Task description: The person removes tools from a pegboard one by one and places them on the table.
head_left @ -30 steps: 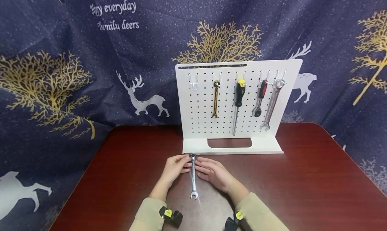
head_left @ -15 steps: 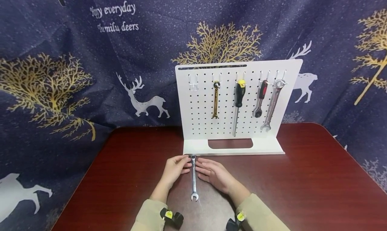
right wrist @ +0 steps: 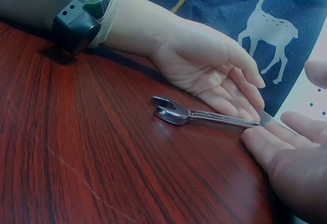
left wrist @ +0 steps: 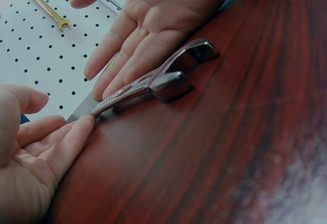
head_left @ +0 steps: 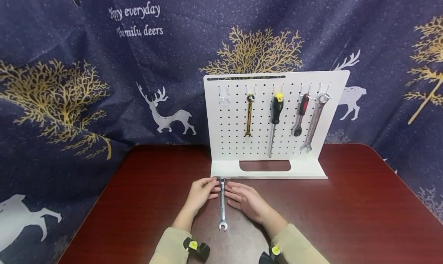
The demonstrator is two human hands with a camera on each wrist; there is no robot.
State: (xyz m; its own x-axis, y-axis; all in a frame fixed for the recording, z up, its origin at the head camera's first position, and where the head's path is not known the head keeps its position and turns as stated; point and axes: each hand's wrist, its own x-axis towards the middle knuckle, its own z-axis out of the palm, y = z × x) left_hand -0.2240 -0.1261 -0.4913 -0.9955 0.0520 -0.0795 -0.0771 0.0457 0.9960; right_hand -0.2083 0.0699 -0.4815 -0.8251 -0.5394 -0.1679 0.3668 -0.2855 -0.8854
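Only the head view has shifted slightly; the silver wrench (head_left: 222, 205) stays on the table (head_left: 138, 206), lying between the left hand (head_left: 200, 193) and right hand (head_left: 248, 201), both loosely extended, gripping nothing; fingertip contact is unclear. Just beyond stands the pegboard (head_left: 223, 168).

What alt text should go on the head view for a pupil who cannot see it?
A person's left hand and right hand flank a silver wrench on a dark red table. Behind them stands a white pegboard hung with a gold wrench, a screwdriver, a ratchet and a larger wrench, before a patterned blue backdrop.
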